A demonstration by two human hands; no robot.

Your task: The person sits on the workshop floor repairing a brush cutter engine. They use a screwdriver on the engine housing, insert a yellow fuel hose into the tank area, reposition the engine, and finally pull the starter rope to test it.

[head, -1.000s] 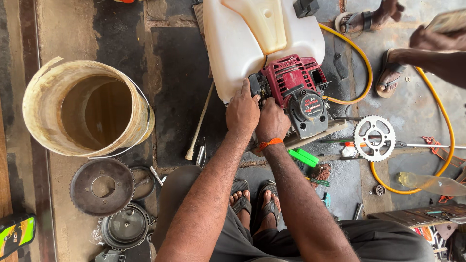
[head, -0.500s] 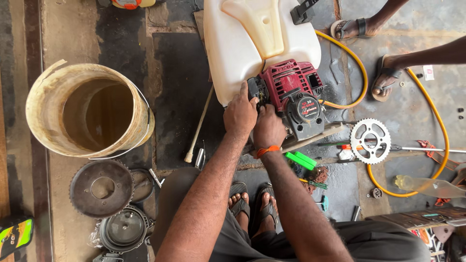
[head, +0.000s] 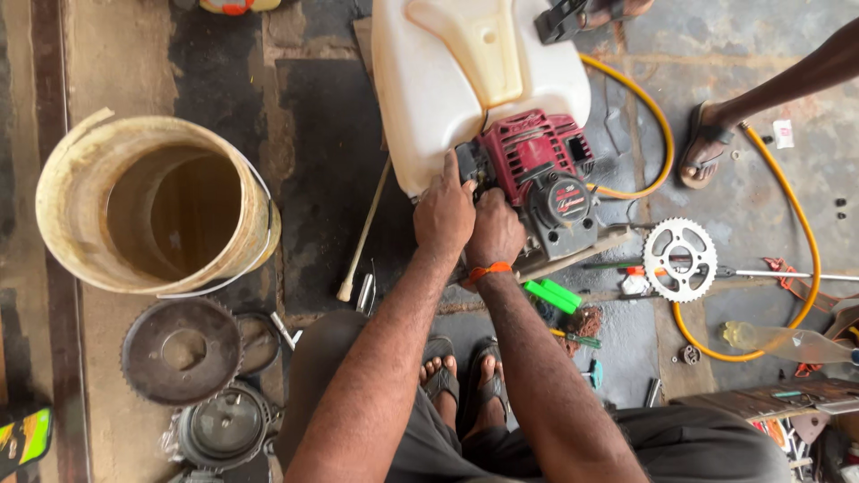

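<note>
Left hand lay curled, fingertips pressed on the black block at the near-left corner of the red engine. Right hand closed in a fist against the engine's near side, contents hidden. Engine sat directly ahead of both, long axis slanting right.

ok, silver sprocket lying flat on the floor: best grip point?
Pinch the sprocket at its toothed rim from above, fingers hooked through a spoke cutout. It lies flat with open windows, and a thin rod runs beside it, so lift straight up. That's a judgement.
</note>
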